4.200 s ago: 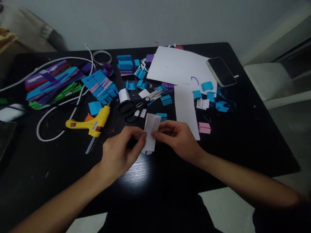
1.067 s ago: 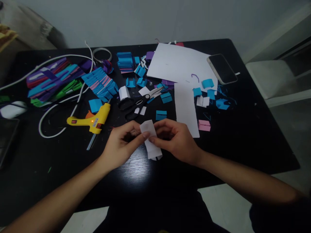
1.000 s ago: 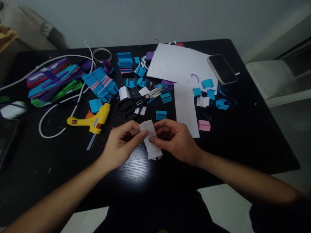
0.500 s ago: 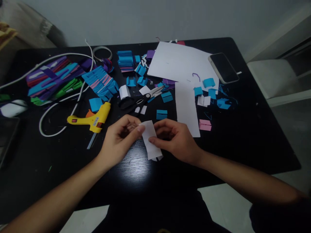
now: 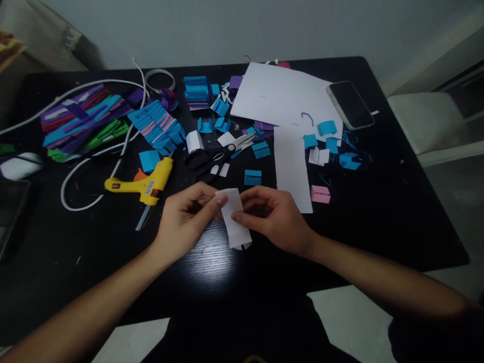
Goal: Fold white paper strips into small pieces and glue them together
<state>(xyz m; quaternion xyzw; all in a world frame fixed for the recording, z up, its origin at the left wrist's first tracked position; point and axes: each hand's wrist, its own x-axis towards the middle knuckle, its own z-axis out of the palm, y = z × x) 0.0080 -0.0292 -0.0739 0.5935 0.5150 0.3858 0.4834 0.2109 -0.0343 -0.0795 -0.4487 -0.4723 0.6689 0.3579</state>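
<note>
A narrow white paper piece (image 5: 235, 217) is held upright between both hands above the front part of the black table (image 5: 359, 227). My left hand (image 5: 187, 214) pinches its upper left edge, thumb on the near face. From the right, my right hand (image 5: 274, 217) grips the same piece, its thumb pressed on the middle. Rounded white tabs show at the lower end, with a dark gap between them. The fingers behind the paper are partly hidden. Just beyond the hands lies a small folded blue paper (image 5: 252, 177).
A yellow glue gun (image 5: 145, 185) lies left of the hands. Black-handled scissors (image 5: 229, 149) are among paper bits. Further off are white sheets (image 5: 282, 96), a phone (image 5: 350, 105), a tape roll (image 5: 160, 79), coloured strips (image 5: 83, 118) and a white cable (image 5: 80, 207).
The hands keep their hold on the white paper, which has tilted very slightly. The whole view has shifted a little.
</note>
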